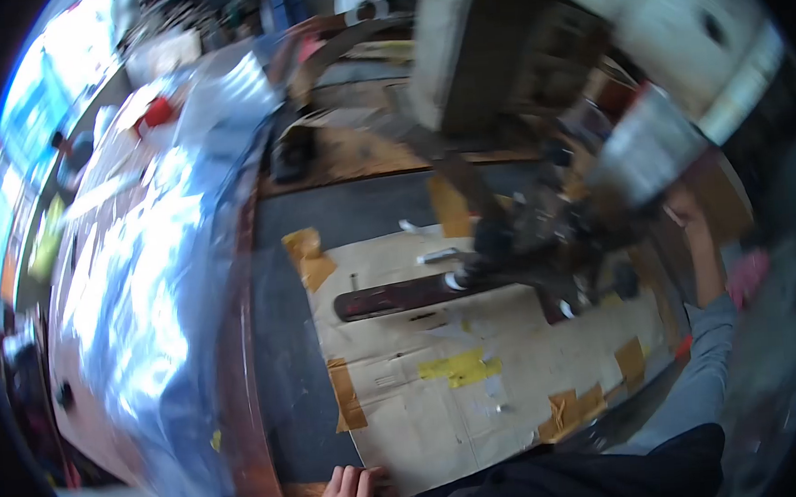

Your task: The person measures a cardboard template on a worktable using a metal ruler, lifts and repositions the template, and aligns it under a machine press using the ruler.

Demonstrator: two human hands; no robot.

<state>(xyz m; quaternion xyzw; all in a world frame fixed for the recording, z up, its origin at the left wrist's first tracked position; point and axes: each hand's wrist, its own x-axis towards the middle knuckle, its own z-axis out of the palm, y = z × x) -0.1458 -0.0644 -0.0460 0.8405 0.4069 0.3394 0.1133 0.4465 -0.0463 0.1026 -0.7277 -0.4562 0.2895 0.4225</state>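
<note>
My left hand (pixel 360 494) rests at the near edge of the table with its fingers curled in; whatever they hold, if anything, is hidden. Off to the right, my right hand (pixel 684 205) is raised beside the machine. Its fingers close at the lower edge of a grey rectangular piece (pixel 651 146), which is smeared by motion. A long dark-red machine arm (pixel 401 298) reaches leftward over the table from blurred dark machine parts. Below it, a pale paper sheet (pixel 427 420) is fixed with brown tape and carries a yellow tape patch (pixel 460 368).
Shiny clear plastic (pixel 147 309) covers a long surface on the left, with a red object (pixel 157 113) at its far end. A large off-white machine body (pixel 449 45) stands at the back right. A dark object (pixel 294 155) sits on the wooden board behind.
</note>
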